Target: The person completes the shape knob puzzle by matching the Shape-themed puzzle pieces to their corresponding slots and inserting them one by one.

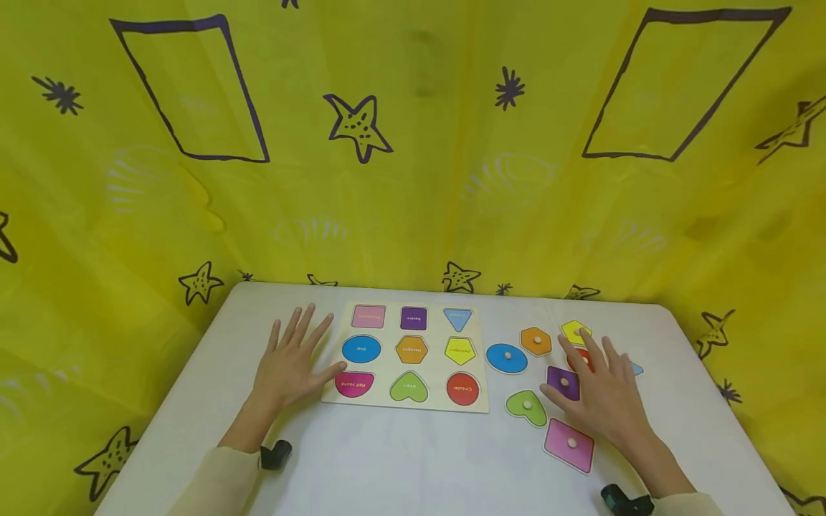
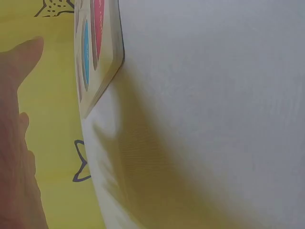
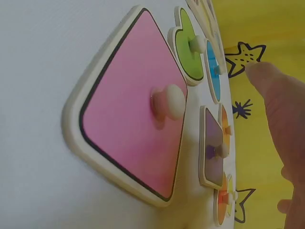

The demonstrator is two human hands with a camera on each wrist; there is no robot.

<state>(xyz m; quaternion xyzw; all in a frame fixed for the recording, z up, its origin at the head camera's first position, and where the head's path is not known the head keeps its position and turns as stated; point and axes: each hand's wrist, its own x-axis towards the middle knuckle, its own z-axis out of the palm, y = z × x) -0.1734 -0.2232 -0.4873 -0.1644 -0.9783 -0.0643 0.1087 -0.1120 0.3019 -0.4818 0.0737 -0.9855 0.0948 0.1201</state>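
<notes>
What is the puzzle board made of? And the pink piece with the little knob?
The board looks like pale wood: its bare rim is light and matte, with painted colour shapes. The pink piece seems to be wood too, with a thick cream edge, smooth pink top and a rounded knob, wood or plastic.

A wooden puzzle board point(image 1: 480, 373) lies flat at the centre of the frame, showing nine coloured shape recesses in three rows. To its right, loose knobbed pieces lie flat: a blue oval point(image 1: 506, 357), orange hexagon point(image 1: 535, 340), yellow pentagon point(image 1: 573, 330), purple square point(image 1: 560, 378), green heart point(image 1: 525, 406) and pink rectangle point(image 1: 569, 445).
</notes>
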